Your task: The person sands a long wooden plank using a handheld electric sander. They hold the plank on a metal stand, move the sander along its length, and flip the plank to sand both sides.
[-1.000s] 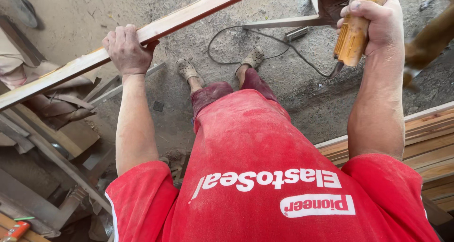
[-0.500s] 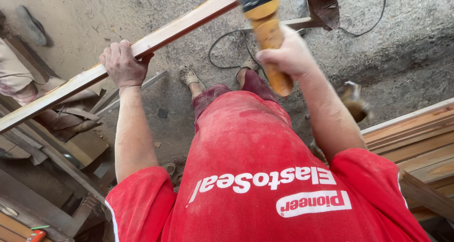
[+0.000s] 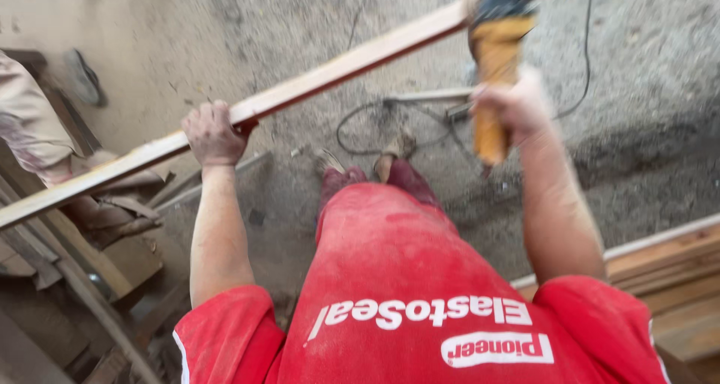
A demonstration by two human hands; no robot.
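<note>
Head view, looking down: left hand [image 3: 212, 134], fingers curled around a long pale wooden batten [image 3: 315, 84] held slanting above the dusty concrete floor [image 3: 645, 91]. Right hand [image 3: 510, 106] grips a yellow-bodied power grinder [image 3: 491, 61], blurred, apparently just meeting the batten; any sanding done is not discernible.

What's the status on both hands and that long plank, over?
Left hand gripping long wooden plank. Right hand holding yellow power tool at the plank. Black cord loose on ground below.
</note>
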